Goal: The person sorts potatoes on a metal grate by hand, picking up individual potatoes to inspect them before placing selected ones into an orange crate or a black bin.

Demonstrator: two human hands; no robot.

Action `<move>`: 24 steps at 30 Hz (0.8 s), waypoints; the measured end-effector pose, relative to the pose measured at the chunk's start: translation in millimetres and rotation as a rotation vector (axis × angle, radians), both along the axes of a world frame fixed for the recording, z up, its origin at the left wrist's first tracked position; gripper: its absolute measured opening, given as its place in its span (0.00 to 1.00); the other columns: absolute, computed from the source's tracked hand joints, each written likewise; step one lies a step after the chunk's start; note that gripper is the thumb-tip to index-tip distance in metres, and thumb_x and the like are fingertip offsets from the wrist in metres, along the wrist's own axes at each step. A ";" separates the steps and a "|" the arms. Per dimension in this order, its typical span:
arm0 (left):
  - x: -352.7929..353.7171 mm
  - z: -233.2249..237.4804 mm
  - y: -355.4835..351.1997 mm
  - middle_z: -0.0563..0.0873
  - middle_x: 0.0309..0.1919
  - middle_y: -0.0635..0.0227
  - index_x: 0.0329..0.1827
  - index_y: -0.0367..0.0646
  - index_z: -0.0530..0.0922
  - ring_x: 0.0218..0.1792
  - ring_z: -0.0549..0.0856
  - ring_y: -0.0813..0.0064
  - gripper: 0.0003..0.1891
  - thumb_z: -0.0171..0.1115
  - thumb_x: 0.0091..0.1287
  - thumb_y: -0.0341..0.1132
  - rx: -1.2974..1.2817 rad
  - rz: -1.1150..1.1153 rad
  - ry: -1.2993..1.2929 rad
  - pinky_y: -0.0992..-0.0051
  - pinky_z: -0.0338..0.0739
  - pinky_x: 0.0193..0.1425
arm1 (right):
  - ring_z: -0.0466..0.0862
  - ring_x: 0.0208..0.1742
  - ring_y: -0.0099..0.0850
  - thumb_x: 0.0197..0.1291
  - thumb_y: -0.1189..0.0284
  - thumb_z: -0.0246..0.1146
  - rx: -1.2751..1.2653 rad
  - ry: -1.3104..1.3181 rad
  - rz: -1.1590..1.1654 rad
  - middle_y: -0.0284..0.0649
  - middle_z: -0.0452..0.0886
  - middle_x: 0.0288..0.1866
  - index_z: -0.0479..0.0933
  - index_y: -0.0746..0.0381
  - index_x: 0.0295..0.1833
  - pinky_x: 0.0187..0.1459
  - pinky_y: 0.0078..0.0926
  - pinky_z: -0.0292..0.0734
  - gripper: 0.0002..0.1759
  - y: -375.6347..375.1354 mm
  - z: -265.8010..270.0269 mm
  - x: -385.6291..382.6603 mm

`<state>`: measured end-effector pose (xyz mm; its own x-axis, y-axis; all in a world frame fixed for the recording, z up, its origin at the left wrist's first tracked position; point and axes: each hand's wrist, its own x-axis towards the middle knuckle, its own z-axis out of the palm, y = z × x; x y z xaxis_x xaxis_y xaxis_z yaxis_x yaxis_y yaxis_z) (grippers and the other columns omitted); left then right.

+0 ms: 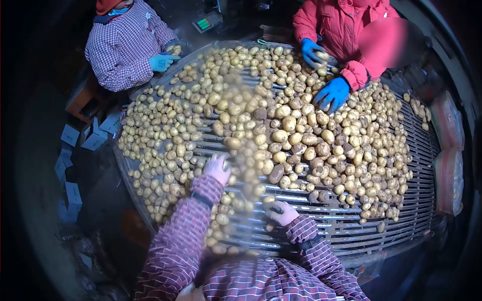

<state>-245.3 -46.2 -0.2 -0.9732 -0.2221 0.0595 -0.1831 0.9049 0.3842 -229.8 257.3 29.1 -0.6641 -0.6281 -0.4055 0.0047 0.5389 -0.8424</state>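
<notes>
Many pale potatoes lie across a slatted metal table, some of them brown with dirt. My left hand, in a light pinkish glove, reaches over the potatoes left of the middle; a potato shows at its right edge, and its fingers are partly hidden and blurred. My right hand, in a similar glove with a dark fingertip area, is low over the bare slats. Its fingers curl beside a small potato; whether they grip it is unclear.
A person in a checked jacket holds potatoes at the upper left. Another in a red coat, with blue gloves, handles potatoes at the upper right. Filled sacks stand right; white boxes lie left. A green-lit scale sits behind.
</notes>
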 end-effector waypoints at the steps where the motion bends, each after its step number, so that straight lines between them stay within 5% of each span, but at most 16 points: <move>1: 15.1 8.7 13.9 0.78 0.51 0.54 0.61 0.44 0.73 0.52 0.79 0.53 0.26 0.66 0.59 0.38 0.098 0.057 0.036 0.60 0.75 0.58 | 0.83 0.49 0.34 0.61 0.63 0.64 -0.115 -0.080 -0.080 0.42 0.84 0.48 0.78 0.61 0.55 0.52 0.31 0.77 0.20 1.0 -2.8 3.4; 3: 33.0 52.8 52.1 0.78 0.55 0.54 0.59 0.43 0.75 0.55 0.79 0.56 0.22 0.64 0.61 0.34 0.443 0.118 0.104 0.63 0.73 0.62 | 0.82 0.52 0.32 0.65 0.58 0.60 -0.330 -0.131 -0.201 0.41 0.83 0.51 0.71 0.62 0.64 0.54 0.33 0.78 0.27 -3.1 -22.0 3.3; 4: 40.6 72.7 74.6 0.77 0.57 0.54 0.58 0.42 0.76 0.58 0.78 0.58 0.20 0.63 0.61 0.32 0.692 0.129 0.126 0.64 0.72 0.65 | 0.81 0.56 0.37 0.67 0.56 0.57 -0.378 -0.711 -0.287 0.44 0.81 0.55 0.66 0.60 0.69 0.53 0.35 0.80 0.30 -12.5 44.9 -4.9; 6: 48.1 77.8 107.2 0.77 0.61 0.56 0.58 0.41 0.75 0.60 0.77 0.60 0.20 0.64 0.62 0.29 0.693 -0.077 -0.026 0.65 0.69 0.68 | 0.82 0.51 0.36 0.71 0.55 0.53 -0.848 -0.997 -0.529 0.44 0.78 0.57 0.53 0.59 0.75 0.44 0.32 0.84 0.34 -25.4 54.8 6.8; 7: 41.2 87.7 108.9 0.78 0.59 0.55 0.59 0.40 0.75 0.61 0.76 0.60 0.20 0.64 0.63 0.32 0.429 -0.203 0.038 0.64 0.69 0.68 | 0.84 0.47 0.37 0.70 0.54 0.53 -0.940 -1.037 -0.550 0.45 0.79 0.56 0.62 0.59 0.69 0.39 0.29 0.85 0.29 -27.1 40.0 7.6; 8: 26.7 102.1 105.4 0.76 0.60 0.53 0.60 0.39 0.74 0.61 0.76 0.58 0.22 0.63 0.64 0.35 0.576 -0.110 -0.004 0.63 0.69 0.68 | 0.82 0.52 0.39 0.71 0.55 0.52 -0.993 -1.021 -0.501 0.47 0.77 0.58 0.63 0.60 0.67 0.43 0.31 0.84 0.27 -22.3 20.9 6.8; 10: -14.1 78.2 78.5 0.72 0.64 0.51 0.64 0.41 0.71 0.61 0.74 0.53 0.26 0.62 0.64 0.39 0.375 0.025 0.091 0.59 0.67 0.68 | 0.77 0.62 0.43 0.72 0.59 0.49 -1.097 -0.984 -0.420 0.50 0.73 0.63 0.66 0.61 0.64 0.51 0.33 0.82 0.22 -6.1 -7.6 9.7; 11: -34.5 66.2 65.1 0.70 0.66 0.50 0.66 0.42 0.69 0.61 0.73 0.51 0.28 0.62 0.64 0.42 0.279 0.101 0.129 0.57 0.66 0.69 | 0.79 0.59 0.45 0.70 0.54 0.51 -0.901 -0.901 -0.479 0.52 0.74 0.63 0.67 0.62 0.63 0.51 0.36 0.81 0.26 -5.5 21.5 11.8; 12: -53.4 36.0 46.3 0.71 0.64 0.52 0.67 0.46 0.69 0.62 0.72 0.49 0.30 0.64 0.61 0.41 -0.029 0.071 0.234 0.57 0.66 0.68 | 0.79 0.59 0.48 0.68 0.52 0.53 -1.230 -1.251 -0.321 0.54 0.74 0.62 0.66 0.63 0.64 0.54 0.41 0.80 0.29 11.6 -26.6 8.9; 14: -78.7 -18.8 11.8 0.75 0.61 0.56 0.65 0.48 0.70 0.61 0.73 0.52 0.31 0.67 0.56 0.36 0.034 -0.038 0.219 0.58 0.68 0.66 | 0.79 0.60 0.48 0.68 0.51 0.52 -1.133 -1.260 -0.427 0.56 0.75 0.61 0.65 0.63 0.66 0.56 0.43 0.79 0.31 10.9 -3.5 9.2; 18: -51.2 -1.8 23.2 0.76 0.51 0.55 0.54 0.46 0.74 0.57 0.74 0.53 0.22 0.66 0.55 0.33 0.102 0.013 0.184 0.60 0.69 0.64 | 0.78 0.61 0.52 0.71 0.60 0.52 -1.033 -1.022 -0.474 0.58 0.74 0.61 0.64 0.68 0.67 0.59 0.45 0.78 0.27 15.7 -11.5 5.3; 20: -20.1 -0.6 27.9 0.78 0.48 0.55 0.49 0.44 0.75 0.52 0.77 0.51 0.20 0.67 0.52 0.31 0.179 -0.042 0.138 0.58 0.72 0.60 | 0.78 0.61 0.47 0.69 0.74 0.49 -1.178 -1.207 -0.223 0.56 0.73 0.63 0.66 0.66 0.66 0.61 0.42 0.77 0.21 21.9 18.1 -11.4; 21: -2.7 3.9 35.9 0.79 0.48 0.56 0.49 0.43 0.75 0.51 0.79 0.53 0.20 0.68 0.53 0.30 0.252 0.011 0.096 0.61 0.75 0.57 | 0.77 0.62 0.48 0.68 0.74 0.51 -0.940 -0.899 -0.172 0.55 0.70 0.66 0.63 0.64 0.69 0.61 0.43 0.76 0.25 22.9 20.5 -13.2; 24: 31.3 64.0 76.2 0.82 0.47 0.61 0.52 0.40 0.75 0.49 0.82 0.69 0.18 0.66 0.58 0.26 0.671 0.148 0.033 0.71 0.77 0.55 | 0.74 0.64 0.50 0.62 0.72 0.58 -0.915 -0.986 -0.289 0.53 0.59 0.73 0.48 0.60 0.76 0.59 0.47 0.76 0.40 15.3 28.5 -10.8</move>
<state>-214.0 30.0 63.8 -0.9298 -0.3516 -0.1087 -0.2653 0.4356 0.8601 -240.6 272.6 57.6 -0.4967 -0.8141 -0.3009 0.8181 -0.3233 -0.4757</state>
